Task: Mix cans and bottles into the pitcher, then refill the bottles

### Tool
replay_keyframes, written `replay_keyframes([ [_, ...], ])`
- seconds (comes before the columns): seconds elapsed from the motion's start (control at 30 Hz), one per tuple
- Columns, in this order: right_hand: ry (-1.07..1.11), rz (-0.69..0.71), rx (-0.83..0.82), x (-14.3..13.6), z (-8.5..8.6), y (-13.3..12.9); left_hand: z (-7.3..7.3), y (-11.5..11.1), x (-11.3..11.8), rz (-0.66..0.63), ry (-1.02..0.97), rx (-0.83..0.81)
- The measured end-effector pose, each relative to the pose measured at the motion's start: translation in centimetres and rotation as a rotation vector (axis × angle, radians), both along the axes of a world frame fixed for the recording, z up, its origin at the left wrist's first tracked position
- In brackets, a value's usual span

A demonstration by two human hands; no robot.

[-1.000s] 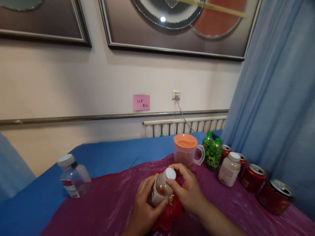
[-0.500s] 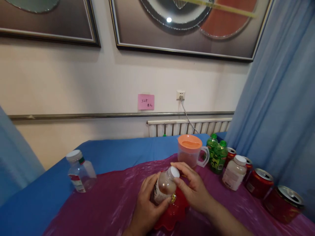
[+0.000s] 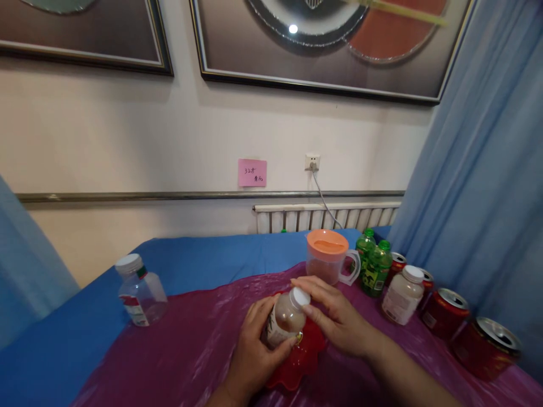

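Note:
A clear labelled bottle with a white cap is held tilted above a red scalloped dish. My left hand is wrapped round the bottle's body. At its top, the thumb and fingers of my right hand grip the white cap, which sits on the bottle's neck. The dish lies on purple plastic sheeting, partly hidden by the bottle and my hands.
Left on the table stands another clear bottle. Behind my right hand is a pitcher with an orange lid. Further right are green bottles, a white-capped bottle and several red cans. Blue curtains hang at both sides.
The view has shifted slightly. Both hands keep their hold on the bottle and cap, with my right wrist and forearm slightly further right.

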State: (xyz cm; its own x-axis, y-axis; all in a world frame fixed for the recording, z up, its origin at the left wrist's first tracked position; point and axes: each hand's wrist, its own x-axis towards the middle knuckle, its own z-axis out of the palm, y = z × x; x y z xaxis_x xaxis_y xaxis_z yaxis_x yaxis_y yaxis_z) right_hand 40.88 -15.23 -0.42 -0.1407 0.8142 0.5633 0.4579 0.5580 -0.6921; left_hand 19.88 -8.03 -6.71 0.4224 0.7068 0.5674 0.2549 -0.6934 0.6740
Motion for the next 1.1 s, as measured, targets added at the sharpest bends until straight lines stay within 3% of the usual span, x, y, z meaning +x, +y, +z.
replay_keyframes([
  [0.47,0.126,-0.159,0.001,-1.6,-0.5,0.7,0.1,-0.5,0.0,0.007,0.005,0.047],
  [0.67,-0.019,-0.436,-0.026,-2.2,-0.6,0.9,0.1,-0.5,0.0,0.027,0.02,0.054],
  [0.73,-0.002,-0.467,-0.01,-2.3,-0.9,0.9,0.2,-0.6,0.2,0.013,-0.002,0.026],
  [0.8,0.097,-0.379,0.014,-2.5,-1.3,0.8,0.3,-0.7,0.3,-0.003,-0.031,-0.004],
  [0.93,0.298,-0.046,0.006,-2.5,-1.8,0.5,0.5,-0.8,0.4,-0.008,-0.077,-0.07],
  [1.1,0.302,-0.098,0.114,-2.2,-1.5,0.7,0.5,-0.7,0.4,-0.024,-0.07,-0.08],
])
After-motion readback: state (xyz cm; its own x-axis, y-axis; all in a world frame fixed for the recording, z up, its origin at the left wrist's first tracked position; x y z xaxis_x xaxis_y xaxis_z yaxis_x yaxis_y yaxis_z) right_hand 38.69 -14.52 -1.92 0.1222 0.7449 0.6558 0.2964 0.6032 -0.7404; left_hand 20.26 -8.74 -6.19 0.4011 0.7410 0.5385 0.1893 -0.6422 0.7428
